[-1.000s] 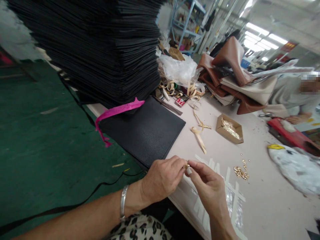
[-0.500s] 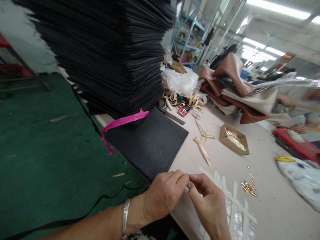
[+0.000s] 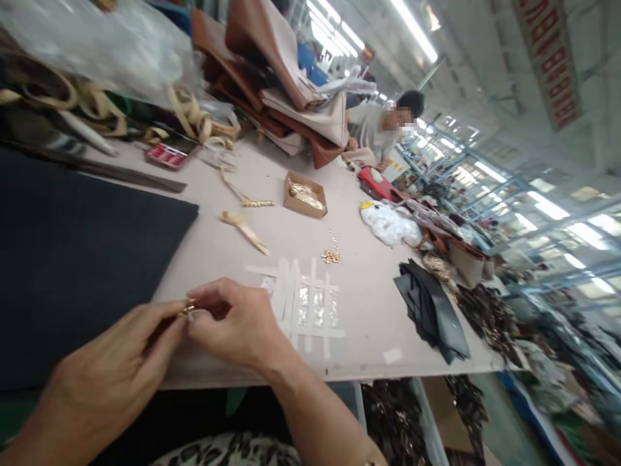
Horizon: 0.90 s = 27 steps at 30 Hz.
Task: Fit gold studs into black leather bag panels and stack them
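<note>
My left hand (image 3: 109, 372) and my right hand (image 3: 242, 320) meet at the fingertips near the table's front edge. Between them is a small gold metal piece (image 3: 188, 308), pinched by both hands. Its exact shape is blurred. Black sheets (image 3: 82, 259) lie to the left, partly behind my left hand. Right of my right hand, pale tape strips (image 3: 294, 304) cross over clear plastic on the table. Beyond them sit a loose pile of gold pieces (image 3: 330, 257) and a small cardboard box (image 3: 320, 210) with more gold pieces inside.
Brown and beige bags (image 3: 310, 116) are heaped at the back. A person (image 3: 371, 129) stands behind them. A white plastic bag (image 3: 391, 223) and folded black pieces (image 3: 431, 310) lie to the right. A red packet (image 3: 167, 154) and cream strips (image 3: 245, 232) are at the left.
The view has swung to the right, so the tall black stack has left the picture and the folded black pieces have come in. My hands are still together; a gold piece now shows between them.
</note>
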{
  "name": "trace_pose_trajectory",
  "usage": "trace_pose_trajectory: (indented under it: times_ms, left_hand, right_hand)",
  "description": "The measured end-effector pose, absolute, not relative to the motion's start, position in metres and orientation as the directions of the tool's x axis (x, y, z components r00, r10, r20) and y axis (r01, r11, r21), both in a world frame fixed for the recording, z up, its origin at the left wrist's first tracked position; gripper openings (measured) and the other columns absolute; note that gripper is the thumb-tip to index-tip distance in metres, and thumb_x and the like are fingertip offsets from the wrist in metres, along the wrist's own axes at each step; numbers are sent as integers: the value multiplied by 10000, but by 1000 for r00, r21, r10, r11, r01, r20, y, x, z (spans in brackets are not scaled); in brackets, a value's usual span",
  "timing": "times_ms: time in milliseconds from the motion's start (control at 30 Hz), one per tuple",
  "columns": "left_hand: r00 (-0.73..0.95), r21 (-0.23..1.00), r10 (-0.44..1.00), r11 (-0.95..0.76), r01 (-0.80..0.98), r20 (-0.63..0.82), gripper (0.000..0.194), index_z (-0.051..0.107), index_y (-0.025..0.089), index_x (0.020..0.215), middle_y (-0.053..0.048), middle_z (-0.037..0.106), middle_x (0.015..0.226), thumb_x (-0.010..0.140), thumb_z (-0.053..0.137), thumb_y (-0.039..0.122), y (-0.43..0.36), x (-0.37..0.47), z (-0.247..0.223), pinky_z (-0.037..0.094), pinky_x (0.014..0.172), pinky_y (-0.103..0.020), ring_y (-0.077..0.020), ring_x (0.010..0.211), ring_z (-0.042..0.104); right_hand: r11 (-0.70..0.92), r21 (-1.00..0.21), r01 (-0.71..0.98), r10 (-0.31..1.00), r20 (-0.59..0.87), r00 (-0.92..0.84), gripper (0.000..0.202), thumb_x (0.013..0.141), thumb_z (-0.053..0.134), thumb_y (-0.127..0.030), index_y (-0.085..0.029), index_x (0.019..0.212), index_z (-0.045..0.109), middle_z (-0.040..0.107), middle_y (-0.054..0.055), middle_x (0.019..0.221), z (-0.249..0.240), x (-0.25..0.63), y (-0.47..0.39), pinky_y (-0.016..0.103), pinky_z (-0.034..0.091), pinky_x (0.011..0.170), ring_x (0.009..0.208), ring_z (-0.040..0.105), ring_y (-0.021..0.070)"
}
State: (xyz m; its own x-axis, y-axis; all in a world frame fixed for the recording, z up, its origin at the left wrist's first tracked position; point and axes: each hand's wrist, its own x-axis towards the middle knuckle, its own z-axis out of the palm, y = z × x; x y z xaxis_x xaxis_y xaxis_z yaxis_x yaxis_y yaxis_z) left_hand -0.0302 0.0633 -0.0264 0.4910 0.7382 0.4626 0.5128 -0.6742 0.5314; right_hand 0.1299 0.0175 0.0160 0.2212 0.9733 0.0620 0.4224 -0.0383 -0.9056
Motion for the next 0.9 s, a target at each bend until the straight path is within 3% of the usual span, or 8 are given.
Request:
trace_pose_trajectory:
  times_ms: [133, 267, 400, 633, 900]
  left_hand:
    - [511, 807, 844, -411, 423, 163, 216, 634, 233, 1071, 37, 731, 992, 968, 480, 342, 46, -15, -2, 511, 782, -237, -160, 859, 685]
    - [629, 956, 775, -228, 185, 63, 229, 663, 213, 1081, -8, 735, 1049, 968, 472, 272, 33, 7, 13, 497, 855, -230, -158, 955, 679]
    - [628, 990, 777, -59, 127, -34, 206, 702, 190, 1019, 3, 737, 923, 936, 521, 240, 29, 7, 14, 490, 774, -210, -139, 851, 663]
    - [628, 987, 768, 43, 154, -131, 211, 727, 146, 919, 23, 655, 699, 877, 547, 247, 31, 5, 11, 409, 575, -197, -102, 622, 543]
    - [647, 983, 746, 63, 172, -161, 223, 734, 136, 894, 4, 655, 728, 836, 553, 254, 37, 6, 4, 394, 615, -223, -119, 664, 525]
  right_hand:
    - [84, -848, 524, 965, 201, 171, 257, 814, 600, -166, -221, 1020, 743, 773, 4, 938, 32, 138, -7, 249, 564, 800, 820, 712, 135]
    - [129, -767, 628, 949, 279, 146, 251, 836, 589, -109, -211, 1015, 732, 768, 6, 924, 37, 159, -30, 249, 550, 782, 806, 709, 133]
    - [183, -698, 692, 949, 310, 62, 272, 844, 583, -84, -219, 1043, 709, 753, -3, 913, 31, 165, -39, 246, 538, 760, 806, 702, 132]
    - [292, -587, 755, 929, 361, -78, 271, 849, 569, -39, -203, 1043, 665, 739, 7, 914, 34, 168, -39, 226, 530, 741, 807, 694, 126]
    - [341, -454, 824, 934, 261, -243, 348, 879, 504, -32, -202, 1161, 616, 724, 42, 957, 40, 176, -34, 272, 544, 744, 836, 694, 162]
